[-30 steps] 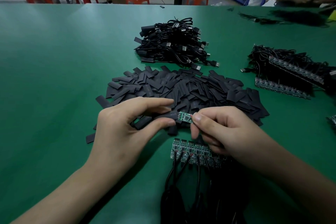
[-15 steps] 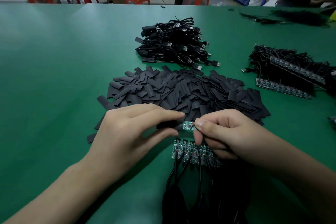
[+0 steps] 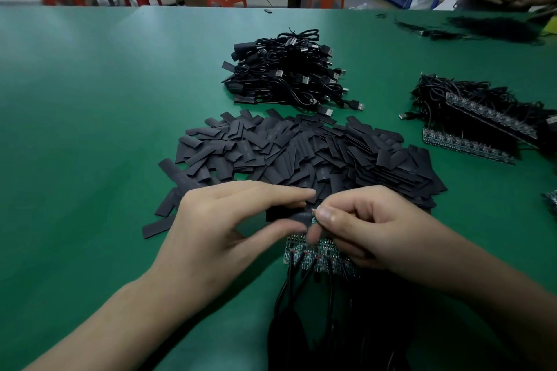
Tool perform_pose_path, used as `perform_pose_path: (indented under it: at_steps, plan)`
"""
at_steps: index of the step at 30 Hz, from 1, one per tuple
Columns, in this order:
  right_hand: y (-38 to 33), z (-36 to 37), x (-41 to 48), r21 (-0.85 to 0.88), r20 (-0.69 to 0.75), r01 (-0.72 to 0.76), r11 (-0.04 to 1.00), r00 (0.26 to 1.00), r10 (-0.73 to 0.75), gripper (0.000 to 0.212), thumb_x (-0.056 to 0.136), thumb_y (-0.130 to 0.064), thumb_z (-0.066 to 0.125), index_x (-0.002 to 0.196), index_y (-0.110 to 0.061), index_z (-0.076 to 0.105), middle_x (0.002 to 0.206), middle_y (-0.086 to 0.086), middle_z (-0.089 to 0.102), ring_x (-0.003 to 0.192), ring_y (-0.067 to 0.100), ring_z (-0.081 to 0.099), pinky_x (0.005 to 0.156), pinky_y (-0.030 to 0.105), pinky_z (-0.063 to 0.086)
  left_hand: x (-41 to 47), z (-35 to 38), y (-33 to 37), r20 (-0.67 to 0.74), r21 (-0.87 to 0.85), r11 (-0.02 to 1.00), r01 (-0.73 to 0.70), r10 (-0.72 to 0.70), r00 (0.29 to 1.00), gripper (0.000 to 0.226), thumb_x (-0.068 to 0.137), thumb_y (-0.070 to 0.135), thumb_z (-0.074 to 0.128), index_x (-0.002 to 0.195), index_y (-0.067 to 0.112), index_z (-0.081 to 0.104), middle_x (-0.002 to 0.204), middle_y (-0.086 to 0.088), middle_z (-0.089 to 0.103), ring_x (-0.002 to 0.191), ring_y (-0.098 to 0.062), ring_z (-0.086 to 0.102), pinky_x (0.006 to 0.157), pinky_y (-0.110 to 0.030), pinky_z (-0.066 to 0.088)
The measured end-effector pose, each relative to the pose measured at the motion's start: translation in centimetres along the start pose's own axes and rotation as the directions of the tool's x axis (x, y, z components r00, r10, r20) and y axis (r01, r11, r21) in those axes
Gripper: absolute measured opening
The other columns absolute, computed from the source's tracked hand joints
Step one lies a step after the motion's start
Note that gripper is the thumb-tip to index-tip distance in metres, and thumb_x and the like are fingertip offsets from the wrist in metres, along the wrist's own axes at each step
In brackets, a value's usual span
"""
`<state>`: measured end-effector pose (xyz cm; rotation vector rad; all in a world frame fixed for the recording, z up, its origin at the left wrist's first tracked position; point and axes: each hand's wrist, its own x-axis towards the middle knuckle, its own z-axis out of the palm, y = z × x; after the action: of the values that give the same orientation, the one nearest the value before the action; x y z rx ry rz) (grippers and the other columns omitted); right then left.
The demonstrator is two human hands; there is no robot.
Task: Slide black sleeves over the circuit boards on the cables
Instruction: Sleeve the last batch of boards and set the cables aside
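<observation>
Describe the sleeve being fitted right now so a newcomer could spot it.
On the green table, find the big pile of black sleeves. At its near edge, the left hand pinches one sleeve, facing the right hand. Unlike the loose ones, it is held, with a sliver of green circuit board showing at its right end.

Green table [image 3: 90, 129]: sleeve pile [image 3: 316, 150], cable heap [image 3: 289, 69], board rows [image 3: 470, 144].
</observation>
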<state>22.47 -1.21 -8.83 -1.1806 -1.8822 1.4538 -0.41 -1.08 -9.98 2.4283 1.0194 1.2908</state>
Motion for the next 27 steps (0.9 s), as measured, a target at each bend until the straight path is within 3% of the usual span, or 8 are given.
perform_pose_path:
  at_steps: [2, 4, 7, 9, 18, 27]
  plan:
    - [-0.05, 0.04, -0.02, -0.042, -0.145, 0.085, 0.995, 0.985, -0.091, 0.017, 0.094, -0.043, 0.06, 0.095, -0.028, 0.069, 0.06, -0.004, 0.055, 0.05, 0.008, 0.047, 0.049, 0.02, 0.038, 0.09, 0.09, 0.14, -0.041, -0.023, 0.999, 0.046, -0.047, 0.998, 0.033, 0.08, 0.026, 0.084, 0.112, 0.018, 0.078, 0.103, 0.015, 0.076, 0.095, 0.005, 0.071, 0.088, -0.015, 0.053]
    - [-0.18, 0.0, -0.28, -0.148, -0.298, 0.197, 0.969, 0.925, -0.234, 0.011, 0.091, -0.036, 0.068, 0.101, -0.034, 0.067, 0.07, -0.004, 0.064, 0.057, 0.007, 0.055, 0.052, 0.024, 0.044, 0.18, 0.09, 0.19, -0.071, -0.065, 0.992, 0.111, -0.116, 0.991, 0.035, 0.079, 0.026, 0.085, 0.113, 0.018, 0.078, 0.101, 0.016, 0.076, 0.094, 0.004, 0.072, 0.089, -0.017, 0.054]
    - [-0.48, -0.03, -0.55, -0.44, -0.326, 0.284, 0.852, 0.833, -0.446, 0.012, 0.093, -0.024, 0.073, 0.095, -0.035, 0.07, 0.08, -0.01, 0.069, 0.068, 0.009, 0.066, 0.057, 0.015, 0.048, 0.18, -0.03, 0.15, -0.088, -0.133, 0.974, 0.182, -0.195, 0.977, 0.037, 0.078, 0.027, 0.083, 0.113, 0.022, 0.077, 0.099, 0.016, 0.077, 0.093, 0.003, 0.073, 0.09, -0.016, 0.054]
    - [-0.55, 0.09, -0.5, -0.534, -0.317, 0.296, 0.792, 0.799, -0.512, 0.01, 0.092, -0.022, 0.073, 0.094, -0.031, 0.073, 0.083, -0.014, 0.071, 0.073, 0.005, 0.069, 0.062, 0.011, 0.048, 0.13, -0.09, 0.14, -0.093, -0.174, 0.963, 0.206, -0.224, 0.97, 0.038, 0.077, 0.027, 0.083, 0.114, 0.024, 0.076, 0.099, 0.016, 0.078, 0.093, 0.002, 0.074, 0.09, -0.017, 0.054]
    - [-0.48, 0.39, -0.37, -0.652, -0.3, 0.313, 0.69, 0.73, -0.615, 0.006, 0.091, -0.015, 0.072, 0.095, -0.017, 0.077, 0.086, -0.011, 0.071, 0.08, 0.002, 0.067, 0.071, 0.017, 0.049, 0.3, -0.11, 0.58, -0.124, -0.143, 0.974, 0.178, -0.196, 0.973, 0.036, 0.079, 0.028, 0.081, 0.114, 0.024, 0.074, 0.103, 0.018, 0.076, 0.095, 0.005, 0.072, 0.091, -0.013, 0.052]
    - [-0.49, 0.64, -0.34, -0.667, -0.292, 0.318, 0.673, 0.72, -0.63, 0.007, 0.089, -0.01, 0.073, 0.094, -0.014, 0.077, 0.089, -0.013, 0.07, 0.085, -0.003, 0.065, 0.076, 0.009, 0.045, 0.27, -0.18, 0.7, -0.127, -0.114, 0.984, 0.139, -0.153, 0.98, 0.036, 0.08, 0.027, 0.082, 0.115, 0.021, 0.074, 0.102, 0.014, 0.076, 0.095, 0.003, 0.073, 0.091, -0.018, 0.055]
